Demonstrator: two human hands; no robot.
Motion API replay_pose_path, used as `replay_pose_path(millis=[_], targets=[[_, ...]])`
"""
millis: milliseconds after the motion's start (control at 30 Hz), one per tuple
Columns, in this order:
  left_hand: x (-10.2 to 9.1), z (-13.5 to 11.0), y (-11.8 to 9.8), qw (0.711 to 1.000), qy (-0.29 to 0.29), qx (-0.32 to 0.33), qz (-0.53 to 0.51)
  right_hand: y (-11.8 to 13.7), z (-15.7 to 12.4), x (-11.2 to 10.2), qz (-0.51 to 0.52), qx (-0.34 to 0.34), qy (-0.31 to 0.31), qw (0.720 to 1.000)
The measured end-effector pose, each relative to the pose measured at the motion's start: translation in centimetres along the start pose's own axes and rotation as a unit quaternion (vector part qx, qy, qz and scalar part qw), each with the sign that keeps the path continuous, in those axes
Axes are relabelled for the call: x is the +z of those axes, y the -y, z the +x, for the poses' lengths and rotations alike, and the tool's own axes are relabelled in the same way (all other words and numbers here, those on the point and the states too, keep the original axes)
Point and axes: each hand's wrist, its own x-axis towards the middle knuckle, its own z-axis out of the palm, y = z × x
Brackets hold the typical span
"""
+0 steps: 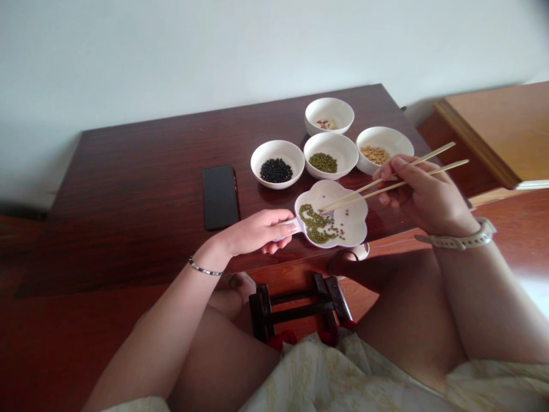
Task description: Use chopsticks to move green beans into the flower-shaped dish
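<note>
My left hand (268,232) is closed round the short handle of a white flower-shaped dish (354,226) with a pale purple rim. Green mung beans (315,224) lie in it, mostly in its left half, with a few scattered to the right. My right hand (422,191) grips a pair of wooden chopsticks (401,178), whose tips reach down among the beans near the dish's middle. Just behind the dish stands a white bowl (349,154) with more mung beans (323,162) in it.
Also on the dark wooden table (158,143) are a bowl of black beans (277,170), a bowl of yellowish beans (374,154), a bowl with reddish-white pieces (326,124) and a phone (220,197). A wooden cabinet (497,126) is at right; a dark stool (295,312) is below.
</note>
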Motion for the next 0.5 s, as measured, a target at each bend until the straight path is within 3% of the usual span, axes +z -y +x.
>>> replay_pose_path(millis=[500], targets=[[0.01, -0.01, -0.04, 1.000, -0.003, 0.000, 0.000, 0.48, 0.35, -0.42, 0.001, -0.039, -0.024, 0.999]])
